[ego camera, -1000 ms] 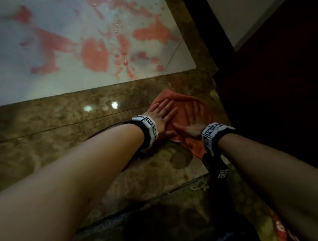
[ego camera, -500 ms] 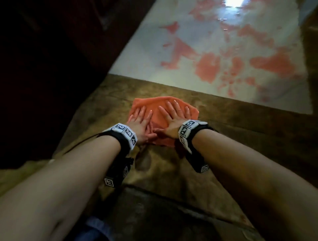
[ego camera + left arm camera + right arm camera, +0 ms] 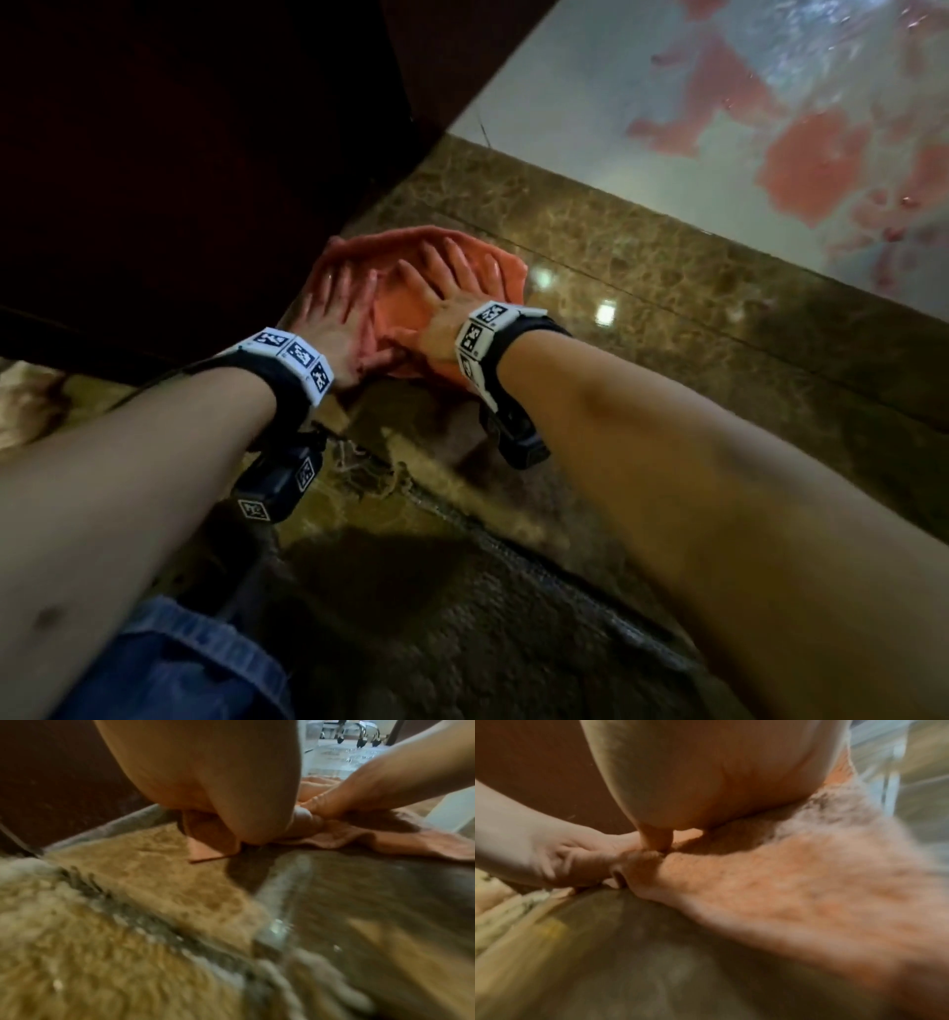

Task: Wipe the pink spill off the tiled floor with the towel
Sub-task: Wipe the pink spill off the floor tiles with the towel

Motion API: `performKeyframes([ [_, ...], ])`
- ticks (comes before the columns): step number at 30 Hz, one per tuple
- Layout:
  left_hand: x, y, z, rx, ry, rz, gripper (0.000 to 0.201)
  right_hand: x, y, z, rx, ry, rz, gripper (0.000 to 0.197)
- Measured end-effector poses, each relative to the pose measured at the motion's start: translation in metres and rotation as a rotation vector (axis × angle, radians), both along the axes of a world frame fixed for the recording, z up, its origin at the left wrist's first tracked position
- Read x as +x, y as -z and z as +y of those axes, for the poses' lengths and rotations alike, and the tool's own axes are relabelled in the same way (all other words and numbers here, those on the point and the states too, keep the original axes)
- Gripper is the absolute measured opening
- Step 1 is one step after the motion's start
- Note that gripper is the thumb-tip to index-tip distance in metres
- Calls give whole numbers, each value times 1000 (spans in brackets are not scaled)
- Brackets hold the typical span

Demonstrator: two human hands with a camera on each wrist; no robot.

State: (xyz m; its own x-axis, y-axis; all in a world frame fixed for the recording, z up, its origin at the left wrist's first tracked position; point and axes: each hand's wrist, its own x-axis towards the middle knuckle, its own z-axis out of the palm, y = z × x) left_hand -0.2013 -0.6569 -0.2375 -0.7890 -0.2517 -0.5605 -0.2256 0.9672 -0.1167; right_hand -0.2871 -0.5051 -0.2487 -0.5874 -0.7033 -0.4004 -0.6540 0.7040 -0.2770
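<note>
An orange towel (image 3: pixel 506 267) lies flat on the brown marble floor strip, hard against a dark cabinet. My left hand (image 3: pixel 341 313) and right hand (image 3: pixel 447 293) both press on it, palms down, fingers straight and spread, thumbs nearly touching. The pink spill (image 3: pixel 816 164) spreads in blotches over the pale tile at the upper right, well apart from the towel. In the left wrist view my left palm (image 3: pixel 231 780) bears on the towel (image 3: pixel 385 839). The right wrist view shows the fuzzy towel (image 3: pixel 808 882) under my right palm (image 3: pixel 718 780).
A dark wooden cabinet (image 3: pixel 179 154) fills the upper left. A grey-brown rug (image 3: pixel 462 616) lies under my forearms, with a pale fringed rug (image 3: pixel 64 943) to the left. My denim-clad knee (image 3: pixel 169 668) is at the bottom left. Chair feet (image 3: pixel 359 740) stand beyond the wet tile.
Both hands have slid the towel along the brown strip, from its right end across to the left against the cabinet. My view has swung with them, so the spill now sits upper right.
</note>
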Motion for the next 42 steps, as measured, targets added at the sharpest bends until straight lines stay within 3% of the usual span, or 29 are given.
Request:
performKeyframes([
  [7,12,-1,65,-13,-122,1,102,18,-2,36,49,14,-19,73],
  [9,6,0,88,-5,-86,19,100,22,-1,62,43,43,-22,70],
  [13,-10,-2,142,52,139,-4,117,29,-4,137,6,196,-27,76],
  [18,-23,-5,237,175,501,14,119,45,-15,254,91,458,-96,95],
  [22,-21,-4,328,229,836,-9,116,88,-27,350,200,711,-190,106],
  [27,12,-6,412,337,1064,-31,117,153,-34,427,330,981,-247,110],
  [31,27,-3,425,342,1140,-26,109,174,-26,429,310,1113,-264,112],
  [36,5,5,399,368,1239,21,105,165,-23,404,273,1231,-305,115],
  [42,-41,7,355,366,1116,48,114,115,-22,361,223,1166,-254,110],
])
